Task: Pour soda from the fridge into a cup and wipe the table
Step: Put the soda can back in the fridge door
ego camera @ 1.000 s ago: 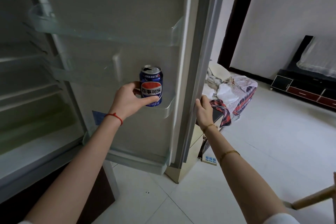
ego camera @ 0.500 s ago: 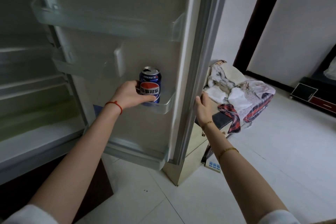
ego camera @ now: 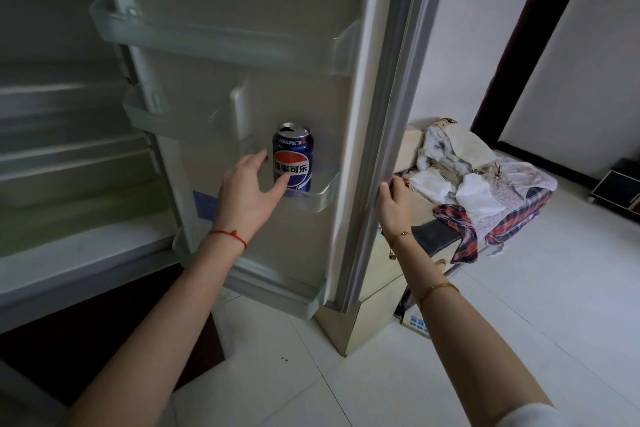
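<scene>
A blue Pepsi can (ego camera: 294,152) with its top opened stands upright in the clear middle shelf (ego camera: 323,192) of the open fridge door (ego camera: 277,45). My left hand (ego camera: 247,191) is just left of the can with its fingers spread and relaxed. Only the thumb tip lies across the can's lower front. My right hand (ego camera: 393,208) grips the outer edge of the fridge door at about the same height. No cup, cloth or table is in view.
Bare fridge shelves (ego camera: 69,166) fill the left. Behind the door a low cabinet carries a heap of clothes (ego camera: 478,184). A dark doorway (ego camera: 530,38) and a low black TV stand (ego camera: 620,184) are at the right, with white tiled floor (ego camera: 519,305) below.
My left hand lowered the can into the door shelf and loosened its grip; the fingers have now opened off it. My right hand has stayed on the door edge.
</scene>
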`<state>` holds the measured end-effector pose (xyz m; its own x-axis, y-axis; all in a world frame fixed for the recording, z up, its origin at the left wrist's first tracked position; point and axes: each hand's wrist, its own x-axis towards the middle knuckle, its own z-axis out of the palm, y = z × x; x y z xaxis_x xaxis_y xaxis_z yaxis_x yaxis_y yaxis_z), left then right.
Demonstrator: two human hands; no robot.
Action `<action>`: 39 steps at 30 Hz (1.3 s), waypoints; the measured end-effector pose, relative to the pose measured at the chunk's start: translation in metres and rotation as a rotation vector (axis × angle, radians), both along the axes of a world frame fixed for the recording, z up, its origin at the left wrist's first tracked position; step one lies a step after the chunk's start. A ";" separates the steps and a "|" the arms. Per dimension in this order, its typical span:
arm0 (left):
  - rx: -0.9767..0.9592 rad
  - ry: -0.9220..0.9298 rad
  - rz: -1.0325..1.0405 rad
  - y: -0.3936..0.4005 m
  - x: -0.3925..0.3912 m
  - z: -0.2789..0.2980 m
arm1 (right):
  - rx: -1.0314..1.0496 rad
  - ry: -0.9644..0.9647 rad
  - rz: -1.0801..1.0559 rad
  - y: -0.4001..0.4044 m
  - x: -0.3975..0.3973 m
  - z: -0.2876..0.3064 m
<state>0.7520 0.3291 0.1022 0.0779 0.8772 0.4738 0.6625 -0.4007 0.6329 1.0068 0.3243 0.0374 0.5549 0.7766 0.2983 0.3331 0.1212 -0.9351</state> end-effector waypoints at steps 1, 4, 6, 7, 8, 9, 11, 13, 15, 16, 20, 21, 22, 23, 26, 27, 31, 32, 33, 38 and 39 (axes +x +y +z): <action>0.082 -0.033 0.017 -0.011 0.002 -0.007 | -0.004 -0.009 0.003 -0.001 0.001 -0.001; 0.246 -0.134 0.006 -0.038 0.011 -0.033 | -0.021 -0.034 0.005 -0.004 0.001 -0.004; 0.259 -0.145 -0.005 -0.054 0.016 -0.049 | -0.020 -0.076 -0.008 -0.007 0.000 -0.005; 0.255 -0.140 -0.013 -0.061 0.019 -0.055 | -0.012 -0.098 -0.014 -0.009 -0.001 -0.005; 0.239 -0.135 -0.026 -0.068 0.021 -0.059 | -0.008 -0.118 -0.012 -0.012 -0.002 -0.005; 0.215 -0.130 -0.041 -0.075 0.023 -0.062 | -0.006 -0.135 -0.008 -0.015 -0.003 -0.005; 0.169 -0.112 -0.058 -0.084 0.023 -0.064 | 0.003 -0.159 0.005 -0.022 -0.005 -0.004; 0.145 -0.097 -0.045 -0.092 0.021 -0.064 | 0.013 -0.189 0.012 -0.030 -0.008 -0.004; 0.124 -0.100 -0.027 -0.101 0.019 -0.064 | 0.018 -0.208 0.028 -0.038 -0.011 -0.006; 0.113 -0.105 -0.019 -0.105 0.018 -0.064 | 0.016 -0.216 0.043 -0.041 -0.012 -0.007; 0.067 -0.135 -0.009 -0.125 0.016 -0.071 | 0.042 -0.221 0.094 -0.063 -0.025 -0.007; 0.055 -0.145 -0.010 -0.130 0.015 -0.073 | 0.056 -0.226 0.095 -0.069 -0.029 -0.007; 0.048 -0.158 -0.006 -0.135 0.013 -0.074 | 0.075 -0.236 0.093 -0.074 -0.034 -0.008; 0.042 -0.172 0.002 -0.140 0.011 -0.075 | 0.094 -0.243 0.097 -0.080 -0.038 -0.009; 0.019 -0.207 0.041 -0.152 0.000 -0.076 | 0.143 -0.269 0.090 -0.095 -0.055 -0.017; 0.012 -0.217 0.051 -0.155 -0.005 -0.077 | 0.161 -0.275 0.086 -0.099 -0.061 -0.020; 0.021 -0.252 0.093 -0.166 -0.027 -0.080 | 0.211 -0.321 0.108 -0.121 -0.084 -0.027; 0.025 -0.266 0.107 -0.168 -0.033 -0.081 | 0.231 -0.360 0.116 -0.126 -0.089 -0.029; 0.026 -0.278 0.124 -0.171 -0.038 -0.082 | 0.257 -0.407 0.132 -0.131 -0.095 -0.031; 0.009 -0.315 0.205 -0.180 -0.071 -0.086 | 0.284 -0.654 0.261 -0.149 -0.126 -0.040; 0.008 -0.326 0.216 -0.181 -0.079 -0.086 | 0.299 -0.676 0.299 -0.152 -0.134 -0.041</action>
